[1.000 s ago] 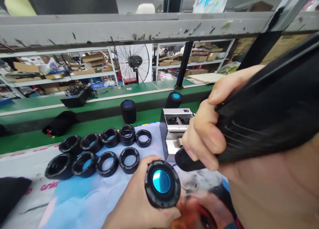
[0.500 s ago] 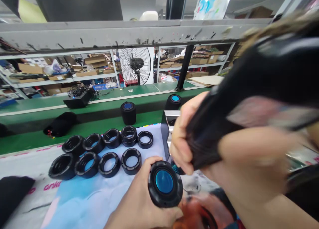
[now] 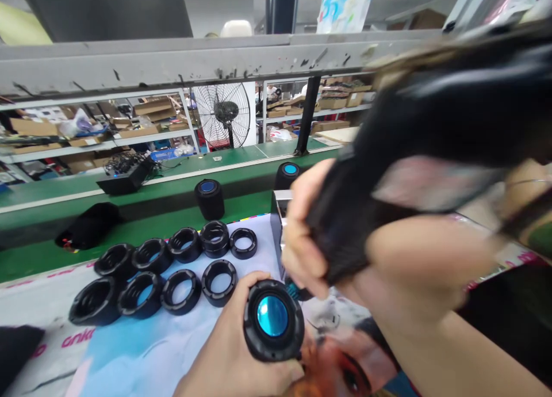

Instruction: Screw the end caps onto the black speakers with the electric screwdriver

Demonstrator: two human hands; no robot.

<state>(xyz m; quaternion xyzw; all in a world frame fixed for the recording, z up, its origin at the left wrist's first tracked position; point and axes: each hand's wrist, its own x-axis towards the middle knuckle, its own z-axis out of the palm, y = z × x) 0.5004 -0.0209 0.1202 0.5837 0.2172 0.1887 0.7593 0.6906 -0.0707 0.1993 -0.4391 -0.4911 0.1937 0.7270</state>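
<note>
My left hand [image 3: 233, 351] is closed around a small cylindrical speaker [image 3: 293, 342], its round end facing up at me. That end has a thick black rim and a shiny blue disc in the middle. Just above it and to the right, my right hand [image 3: 414, 264] grips a large black object [image 3: 345, 213], close to the camera and blurred by motion. Its kind is hard to make out; a gap shows through it. A small teal part [image 3: 294, 290] sits between the speaker and my right fingers. Two rows of black rings [image 3: 219, 282] lie on the printed sheet to the left.
Two black speakers with blue tops, one [image 3: 209, 200] left and one [image 3: 287, 176] right, stand behind the rings. A black cloth-like bundle [image 3: 88, 225] lies far left. A grey beam [image 3: 172, 63] crosses above the green bench [image 3: 168, 184]. Behind are a fan [image 3: 226, 112] and shelves of boxes.
The view has shifted slightly, so the bench and rings appear further left. Both hands keep their grips; the blue disc on the speaker now catches brighter light.
</note>
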